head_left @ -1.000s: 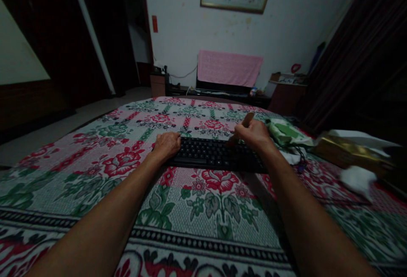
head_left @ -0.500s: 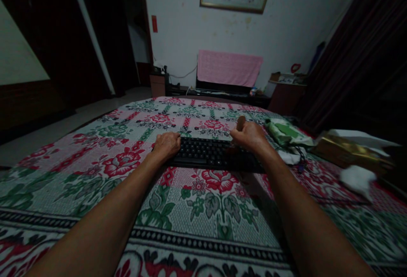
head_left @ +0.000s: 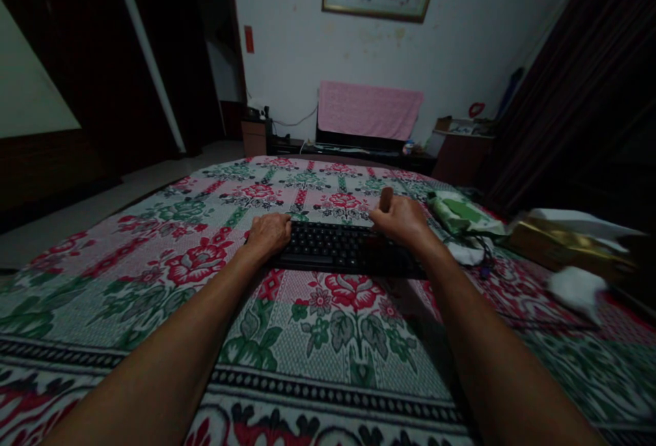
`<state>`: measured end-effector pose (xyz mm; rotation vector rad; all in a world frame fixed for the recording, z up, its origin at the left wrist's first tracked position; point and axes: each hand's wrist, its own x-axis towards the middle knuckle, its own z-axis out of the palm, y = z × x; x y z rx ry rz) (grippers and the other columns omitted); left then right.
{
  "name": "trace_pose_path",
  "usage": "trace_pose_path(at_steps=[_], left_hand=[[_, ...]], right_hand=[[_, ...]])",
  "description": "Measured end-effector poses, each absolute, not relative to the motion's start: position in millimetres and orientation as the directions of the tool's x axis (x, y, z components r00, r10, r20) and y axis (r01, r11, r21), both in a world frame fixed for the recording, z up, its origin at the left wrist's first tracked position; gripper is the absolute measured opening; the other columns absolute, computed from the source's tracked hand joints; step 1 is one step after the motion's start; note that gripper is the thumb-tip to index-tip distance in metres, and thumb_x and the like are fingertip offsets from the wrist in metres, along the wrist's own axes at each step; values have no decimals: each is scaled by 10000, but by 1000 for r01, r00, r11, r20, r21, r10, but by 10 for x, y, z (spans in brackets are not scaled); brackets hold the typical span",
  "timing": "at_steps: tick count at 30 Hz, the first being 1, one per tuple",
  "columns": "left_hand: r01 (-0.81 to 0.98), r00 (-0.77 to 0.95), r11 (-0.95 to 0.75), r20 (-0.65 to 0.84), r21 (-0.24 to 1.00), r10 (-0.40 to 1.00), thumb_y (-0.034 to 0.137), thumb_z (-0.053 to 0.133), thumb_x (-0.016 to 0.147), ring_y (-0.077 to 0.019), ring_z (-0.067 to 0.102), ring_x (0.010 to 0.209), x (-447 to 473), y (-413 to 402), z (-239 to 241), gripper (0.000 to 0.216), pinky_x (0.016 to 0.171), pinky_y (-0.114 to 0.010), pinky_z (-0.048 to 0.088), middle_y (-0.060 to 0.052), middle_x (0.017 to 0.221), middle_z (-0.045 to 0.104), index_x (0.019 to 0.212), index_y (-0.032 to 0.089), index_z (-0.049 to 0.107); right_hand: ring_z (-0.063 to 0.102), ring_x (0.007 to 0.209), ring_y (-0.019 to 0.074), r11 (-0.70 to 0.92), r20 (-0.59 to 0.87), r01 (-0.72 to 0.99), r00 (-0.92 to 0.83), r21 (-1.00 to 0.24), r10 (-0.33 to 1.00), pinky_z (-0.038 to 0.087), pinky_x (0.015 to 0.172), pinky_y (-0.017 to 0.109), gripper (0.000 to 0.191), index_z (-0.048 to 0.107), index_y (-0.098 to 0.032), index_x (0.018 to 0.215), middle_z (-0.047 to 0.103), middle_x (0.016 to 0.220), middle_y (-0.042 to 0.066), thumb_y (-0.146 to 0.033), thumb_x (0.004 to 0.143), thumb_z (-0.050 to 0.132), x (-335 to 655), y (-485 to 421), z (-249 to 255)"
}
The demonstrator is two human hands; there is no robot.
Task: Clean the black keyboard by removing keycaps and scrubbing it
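Observation:
A black keyboard (head_left: 328, 244) lies flat on the patterned bedspread. My left hand (head_left: 270, 233) grips its left end, thumb near the upper edge. Over the right half of the keys, my right hand (head_left: 404, 217) is closed in a fist around a brown-handled tool (head_left: 386, 199) that looks like a brush. The flat end of its handle sticks up above the fist. Its lower end, down at the keys, is dark and hard to make out. My right wrist hides part of the keyboard's right end.
On the right of the bedspread (head_left: 307, 337) lie a green and white packet (head_left: 464, 212), a crumpled white tissue (head_left: 577, 289), a dark cable and a gold box (head_left: 568, 241). Beyond the bed, a pink cloth (head_left: 369, 110) hangs over a screen on a low stand.
The brown handle in my right hand has shifted slightly and stands a bit more upright. The brownish blur over the keys is gone. My left hand and the keyboard stay put.

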<state>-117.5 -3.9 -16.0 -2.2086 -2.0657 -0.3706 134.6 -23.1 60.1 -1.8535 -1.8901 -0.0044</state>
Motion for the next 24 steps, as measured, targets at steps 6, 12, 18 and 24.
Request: trace_pose_path(at_steps=[6, 12, 18, 24], left_hand=[[993, 50, -75, 248, 96, 968, 295, 322, 868, -225, 578, 1039, -1167, -45, -160, 384, 916, -346, 393, -84, 1066, 663, 1095, 209, 619], [993, 53, -76, 236, 90, 970, 305, 322, 872, -215, 572, 1045, -1170, -57, -151, 380, 912, -327, 391, -77, 1068, 662, 1095, 217, 616], [992, 50, -76, 239, 100, 970, 297, 315, 866, -231, 577, 1042, -1165, -51, -148, 388, 916, -355, 393, -88, 1080, 659, 1088, 213, 622], [993, 45, -69, 238, 96, 970, 296, 320, 865, -227, 574, 1050, -1162, -50, -148, 388, 921, -350, 390, -90, 1078, 660, 1094, 209, 620]], right_hand=[[589, 629, 182, 196, 438, 854, 41, -481, 898, 399, 578, 253, 226, 630, -156, 630, 631, 623, 62, -304, 710, 479, 1263, -223, 576], [604, 694, 133, 487, 442, 525, -219, -698, 870, 441, 644, 211, 174, 609, -162, 699, 668, 721, 28, -284, 735, 491, 974, -218, 346], [598, 653, 152, 317, 395, 752, -83, -577, 915, 413, 611, 223, 190, 608, -159, 625, 641, 630, 29, -274, 716, 488, 1068, -228, 382], [629, 722, 164, 352, 441, 605, -1, -714, 897, 449, 641, 230, 218, 642, -145, 818, 674, 756, 40, -295, 727, 512, 1111, -150, 366]])
